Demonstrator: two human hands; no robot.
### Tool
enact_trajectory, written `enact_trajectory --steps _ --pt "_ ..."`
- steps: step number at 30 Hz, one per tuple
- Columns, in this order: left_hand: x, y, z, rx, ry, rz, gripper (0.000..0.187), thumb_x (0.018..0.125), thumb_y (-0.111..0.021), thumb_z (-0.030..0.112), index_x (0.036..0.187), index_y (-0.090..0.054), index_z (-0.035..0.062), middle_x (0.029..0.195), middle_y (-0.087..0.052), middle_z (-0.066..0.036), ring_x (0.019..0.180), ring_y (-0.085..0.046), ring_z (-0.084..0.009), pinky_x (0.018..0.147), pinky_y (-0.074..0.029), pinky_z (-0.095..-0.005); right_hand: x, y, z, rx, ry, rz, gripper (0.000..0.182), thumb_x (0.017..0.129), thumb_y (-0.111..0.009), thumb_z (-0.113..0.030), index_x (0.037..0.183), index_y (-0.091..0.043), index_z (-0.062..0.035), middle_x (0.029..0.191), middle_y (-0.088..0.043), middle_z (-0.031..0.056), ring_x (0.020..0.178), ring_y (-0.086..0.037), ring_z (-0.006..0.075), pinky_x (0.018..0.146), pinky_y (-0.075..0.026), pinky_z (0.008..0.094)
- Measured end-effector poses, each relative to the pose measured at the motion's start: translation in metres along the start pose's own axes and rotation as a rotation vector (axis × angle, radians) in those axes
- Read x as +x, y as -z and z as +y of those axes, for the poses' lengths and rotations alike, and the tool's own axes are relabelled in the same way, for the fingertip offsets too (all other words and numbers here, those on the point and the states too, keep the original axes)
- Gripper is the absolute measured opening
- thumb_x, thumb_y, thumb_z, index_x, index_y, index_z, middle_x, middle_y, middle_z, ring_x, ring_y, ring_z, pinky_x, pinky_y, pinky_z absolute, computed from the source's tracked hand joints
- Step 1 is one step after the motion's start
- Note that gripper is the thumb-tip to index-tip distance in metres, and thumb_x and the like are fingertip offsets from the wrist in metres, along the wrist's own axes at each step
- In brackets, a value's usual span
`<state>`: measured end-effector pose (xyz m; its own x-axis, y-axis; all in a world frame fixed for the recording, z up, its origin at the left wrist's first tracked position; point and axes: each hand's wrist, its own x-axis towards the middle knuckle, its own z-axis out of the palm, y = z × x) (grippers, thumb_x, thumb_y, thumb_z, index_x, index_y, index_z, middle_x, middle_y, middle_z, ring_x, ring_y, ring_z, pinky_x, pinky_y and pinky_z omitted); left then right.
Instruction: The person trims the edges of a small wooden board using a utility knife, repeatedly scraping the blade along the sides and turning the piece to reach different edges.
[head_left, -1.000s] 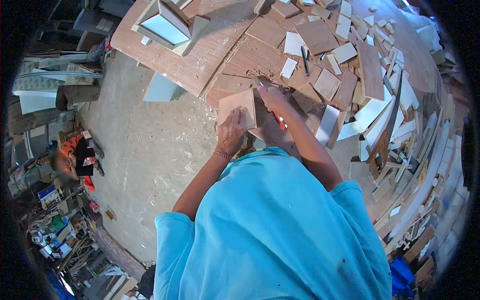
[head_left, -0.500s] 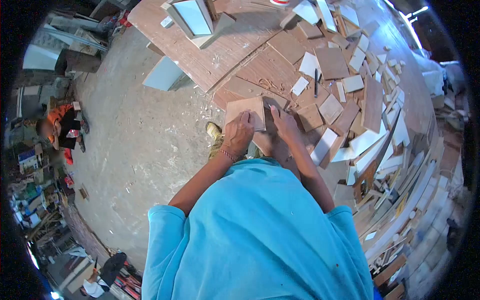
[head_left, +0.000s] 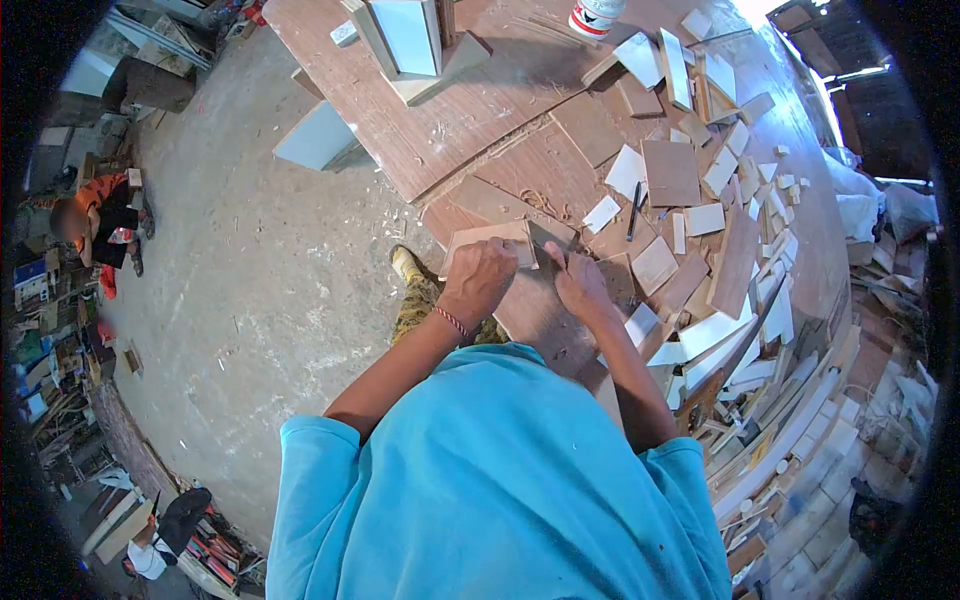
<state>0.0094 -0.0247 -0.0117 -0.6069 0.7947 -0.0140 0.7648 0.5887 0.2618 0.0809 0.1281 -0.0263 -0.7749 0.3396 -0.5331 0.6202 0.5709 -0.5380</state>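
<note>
My left hand point(head_left: 483, 280) is closed over a small flat wooden board point(head_left: 475, 241), pressing it at the near edge of the wooden workbench point(head_left: 440, 130). The fingers are curled, hiding part of the board. Just to the right, my right hand point(head_left: 582, 285) is closed around a thin tool, mostly hidden by the fingers, beside the board's right end. Several wood offcuts lie close by, including a brown block point(head_left: 655, 266). A black pen-like stick point(head_left: 635, 212) rests farther up among them.
A wooden frame with a pale panel point(head_left: 405, 40) stands at the bench's far left. A white and red container point(head_left: 596, 16) sits at the back. Offcuts pile up on the right. A pale panel point(head_left: 318, 138) leans by the bench. Two people are at the left.
The view has shifted, showing more of the bench's far side. My left hand has turned over the board, which now appears tilted flatter. My right hand stays close beside it.
</note>
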Motion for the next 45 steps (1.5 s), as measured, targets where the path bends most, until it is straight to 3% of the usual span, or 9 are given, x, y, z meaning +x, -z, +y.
enact_trajectory --steps 1,5,7,11,17,20,25,35,45 --pt "0.001 0.001 -0.003 -0.012 -0.021 -0.002 0.009 0.069 -0.051 0.010 0.071 -0.057 0.0032 0.070 -0.058 -0.013 0.064 -0.060 -0.0223 0.050 -0.047 -0.0328 0.001 0.002 -0.002 -0.045 -0.005 -0.005 0.052 0.087 -0.031 -0.046 0.087 -0.062 -0.0044 0.085 -0.057 0.0271 0.087 -0.053 0.0410 0.077 -0.041 0.0461" --pt "0.008 0.004 -0.004 -0.028 -0.044 -0.061 0.010 0.069 -0.052 0.009 0.072 -0.058 0.0019 0.069 -0.057 -0.013 0.063 -0.060 -0.0227 0.049 -0.047 -0.0327 0.011 -0.001 0.007 -0.092 0.079 0.080 0.055 0.085 -0.032 -0.050 0.083 -0.063 -0.0040 0.083 -0.057 0.0260 0.086 -0.054 0.0404 0.076 -0.041 0.0462" --pt "0.006 0.007 0.003 0.020 -0.065 -0.075 0.010 0.069 -0.052 0.009 0.072 -0.058 0.0015 0.069 -0.057 -0.014 0.062 -0.060 -0.0231 0.049 -0.047 -0.0328 0.024 -0.003 0.015 -0.079 0.048 -0.076 0.056 0.085 -0.033 -0.051 0.083 -0.062 -0.0032 0.081 -0.058 0.0252 0.084 -0.055 0.0399 0.074 -0.041 0.0465" --pt "0.006 0.009 -0.002 -0.011 -0.077 -0.033 0.009 0.068 -0.052 0.008 0.070 -0.058 0.0009 0.068 -0.056 -0.014 0.059 -0.059 -0.0241 0.049 -0.047 -0.0334 0.032 -0.008 0.016 -0.070 -0.029 -0.100 0.057 0.084 -0.034 -0.052 0.082 -0.061 -0.0020 0.079 -0.057 0.0254 0.082 -0.055 0.0396 0.073 -0.041 0.0464" --pt "0.014 0.012 -0.009 -0.084 -0.046 -0.058 0.008 0.067 -0.052 0.006 0.073 -0.056 0.0015 0.069 -0.057 -0.014 0.060 -0.059 -0.0269 0.050 -0.047 -0.0353 0.025 0.001 0.021 0.000 0.027 -0.087 0.061 0.083 -0.034 -0.055 0.080 -0.061 -0.0002 0.080 -0.057 0.0252 0.083 -0.054 0.0401 0.072 -0.040 0.0474" --pt "0.017 0.011 -0.006 -0.055 -0.066 -0.108 0.009 0.067 -0.052 0.006 0.074 -0.055 0.0009 0.069 -0.057 -0.014 0.059 -0.059 -0.0272 0.049 -0.047 -0.0356 0.021 0.007 0.011 -0.014 -0.090 -0.140 0.060 0.084 -0.035 -0.053 0.080 -0.061 0.0009 0.082 -0.057 0.0248 0.083 -0.054 0.0401 0.072 -0.040 0.0480" --pt "0.021 0.011 0.003 0.014 -0.058 -0.115 0.008 0.067 -0.052 0.006 0.071 -0.055 0.0007 0.067 -0.057 -0.014 0.059 -0.059 -0.0270 0.049 -0.047 -0.0356 0.027 -0.007 0.025 0.015 0.084 0.031 0.062 0.083 -0.034 -0.054 0.070 -0.060 0.0003 0.070 -0.057 0.0234 0.075 -0.055 0.0391 0.069 -0.041 0.0450" --pt "0.024 0.009 0.004 0.018 -0.059 -0.112 0.008 0.065 -0.053 0.007 0.065 -0.059 0.0018 0.062 -0.057 -0.015 0.058 -0.060 -0.0258 0.048 -0.047 -0.0341 0.035 -0.008 0.020 0.017 0.019 -0.040 0.068 0.083 -0.028 -0.059 0.067 -0.059 -0.0007 0.066 -0.056 0.0226 0.071 -0.056 0.0373 0.068 -0.042 0.0439" --pt "0.020 0.009 0.009 0.011 -0.053 -0.156 0.005 0.067 -0.052 0.007 0.068 -0.054 0.0031 0.067 -0.056 -0.013 0.061 -0.059 -0.0265 0.050 -0.047 -0.0357 0.054 -0.012 0.004 -0.148 -0.035 -0.056 0.070 0.082 -0.024 -0.061 0.080 -0.063 -0.0020 0.084 -0.059 0.0242 0.085 -0.057 0.0371 0.076 -0.043 0.0442"
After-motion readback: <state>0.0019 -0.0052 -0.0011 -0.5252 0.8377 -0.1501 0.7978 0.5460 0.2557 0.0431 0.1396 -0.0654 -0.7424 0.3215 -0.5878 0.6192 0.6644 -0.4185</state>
